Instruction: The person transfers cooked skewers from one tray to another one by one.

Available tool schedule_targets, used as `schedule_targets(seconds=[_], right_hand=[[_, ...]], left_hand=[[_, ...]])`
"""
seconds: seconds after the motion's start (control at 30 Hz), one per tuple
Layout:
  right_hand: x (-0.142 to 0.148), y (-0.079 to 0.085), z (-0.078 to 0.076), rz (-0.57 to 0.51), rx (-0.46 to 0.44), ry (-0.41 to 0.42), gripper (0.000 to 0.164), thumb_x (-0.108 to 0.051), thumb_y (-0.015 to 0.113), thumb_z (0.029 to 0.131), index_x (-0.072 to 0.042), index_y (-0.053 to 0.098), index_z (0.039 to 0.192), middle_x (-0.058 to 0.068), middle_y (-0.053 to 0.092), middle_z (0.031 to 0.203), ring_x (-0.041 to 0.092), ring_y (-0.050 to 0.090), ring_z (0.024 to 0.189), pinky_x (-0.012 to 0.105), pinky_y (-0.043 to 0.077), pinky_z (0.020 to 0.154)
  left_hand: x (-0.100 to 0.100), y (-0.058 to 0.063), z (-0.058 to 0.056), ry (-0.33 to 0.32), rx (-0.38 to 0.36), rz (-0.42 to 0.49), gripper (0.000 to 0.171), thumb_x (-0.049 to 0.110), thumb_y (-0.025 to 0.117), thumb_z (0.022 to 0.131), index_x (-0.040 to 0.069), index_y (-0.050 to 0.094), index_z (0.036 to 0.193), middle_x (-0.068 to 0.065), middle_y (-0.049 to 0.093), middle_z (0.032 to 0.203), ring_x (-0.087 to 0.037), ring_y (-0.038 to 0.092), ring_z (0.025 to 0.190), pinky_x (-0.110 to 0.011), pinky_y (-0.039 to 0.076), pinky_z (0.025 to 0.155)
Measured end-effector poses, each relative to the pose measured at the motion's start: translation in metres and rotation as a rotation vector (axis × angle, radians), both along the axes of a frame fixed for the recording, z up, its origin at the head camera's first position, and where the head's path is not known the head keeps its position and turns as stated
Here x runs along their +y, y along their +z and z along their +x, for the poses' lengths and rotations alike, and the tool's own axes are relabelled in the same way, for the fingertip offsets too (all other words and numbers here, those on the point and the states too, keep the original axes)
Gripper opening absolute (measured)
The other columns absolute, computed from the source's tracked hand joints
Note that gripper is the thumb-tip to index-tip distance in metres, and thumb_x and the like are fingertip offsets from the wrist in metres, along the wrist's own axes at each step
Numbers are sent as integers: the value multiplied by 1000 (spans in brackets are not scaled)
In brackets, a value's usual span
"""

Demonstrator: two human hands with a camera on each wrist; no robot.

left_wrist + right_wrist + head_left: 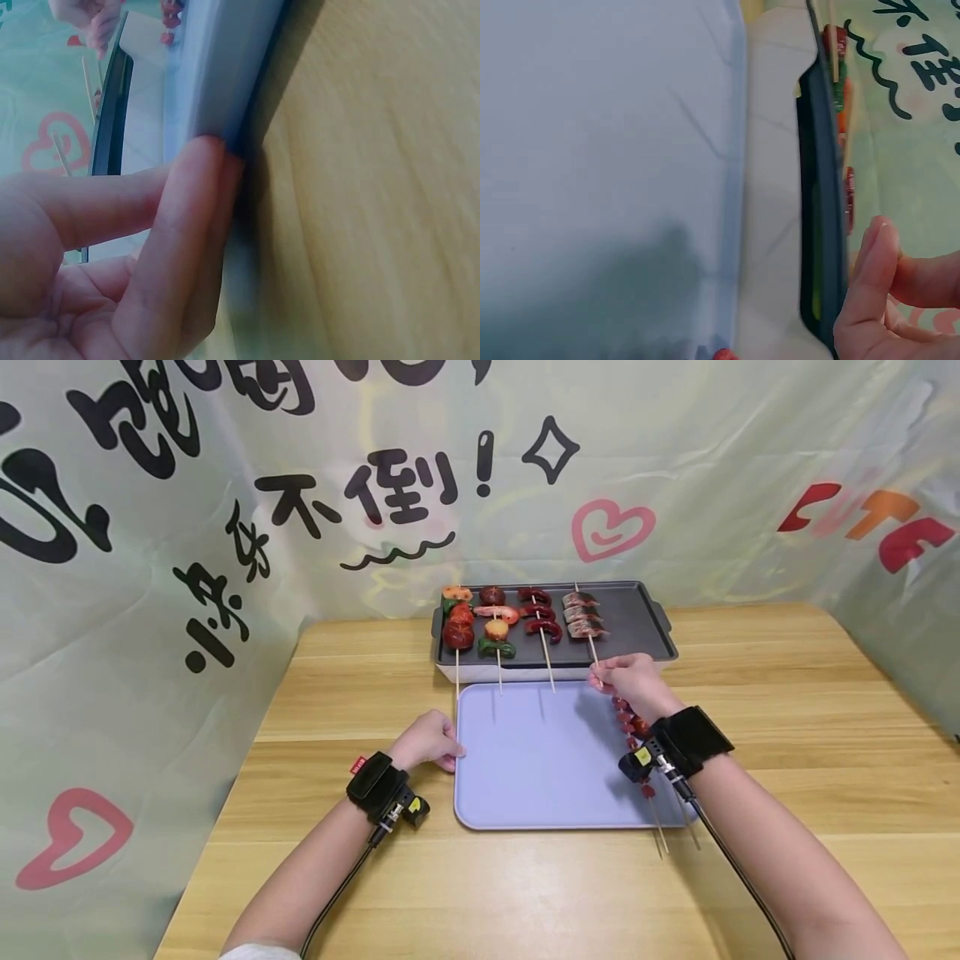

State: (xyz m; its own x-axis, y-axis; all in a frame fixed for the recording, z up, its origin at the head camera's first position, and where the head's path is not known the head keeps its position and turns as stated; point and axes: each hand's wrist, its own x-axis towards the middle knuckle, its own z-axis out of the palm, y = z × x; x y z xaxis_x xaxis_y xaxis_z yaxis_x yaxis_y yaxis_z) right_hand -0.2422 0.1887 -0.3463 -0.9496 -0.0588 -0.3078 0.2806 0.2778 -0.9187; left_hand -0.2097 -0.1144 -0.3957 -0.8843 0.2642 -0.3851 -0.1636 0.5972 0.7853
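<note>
My right hand pinches the stick of a skewer threaded with pale, dark-edged slices, which lies on the dark grill pan. In the right wrist view, the thumb and fingertips meet just beyond the pan's rim. My left hand holds the left edge of a lavender tray, thumb over the rim, as the left wrist view shows with the tray edge at the fingers. Skewers with small red pieces lie on the tray's right side, partly hidden under my right wrist.
Left of the held skewer, the pan carries a skewer of dark red curved pieces, a skewer with shrimp and green pepper and a mixed vegetable skewer. Their sticks reach over the tray's far edge. A printed cloth hangs behind the wooden table.
</note>
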Motion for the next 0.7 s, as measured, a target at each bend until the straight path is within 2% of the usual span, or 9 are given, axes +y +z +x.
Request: schedule_targets(seconds=[0.13,0.23,0.47,0.53,0.6,0.7], right_hand=[[1,6,3,-59,-2,14,33,-5,40,97,14,38,124,19,48,115,6,56,84,16,52,79],[1,11,9,-62,-4,38,35,-5,38,97,15,35,126,18,47,117,5,56,86,15,51,81],[5,17,25,-68,3,75,36,-7,39,98,15,37,127,3,56,100,4,56,85,15,51,80],[5,17,29,-76,19,81,36,-8,40,97,15,38,125,-1,58,94,4,56,85,14,51,77],[6,17,34,-97,39,82,35,-8,40,97,15,39,124,-4,58,92,3,57,86,15,51,80],[7,18,41,-94,79,102,33,-10,42,97,15,43,119,-5,59,88,3,57,83,16,52,79]], left_hand=[[0,-1,-1,8,-17,17,26,-9,64,76,2,48,59,-8,55,58,-10,55,45,-22,56,50],[0,-2,-1,10,-17,13,26,-9,64,77,2,48,60,-8,54,58,-10,55,45,-23,56,50],[0,-2,-1,9,-12,5,26,-8,65,76,2,48,60,-8,55,58,-11,56,45,-23,56,50],[0,-1,-1,5,-5,2,26,-8,65,76,2,49,60,-8,55,58,-11,56,45,-23,56,50],[0,-1,0,3,-5,2,26,-8,65,77,2,49,60,-8,55,58,-11,56,45,-23,56,50],[0,-1,0,4,-3,3,25,-8,65,76,2,49,60,-8,56,58,-11,56,45,-23,56,50]])
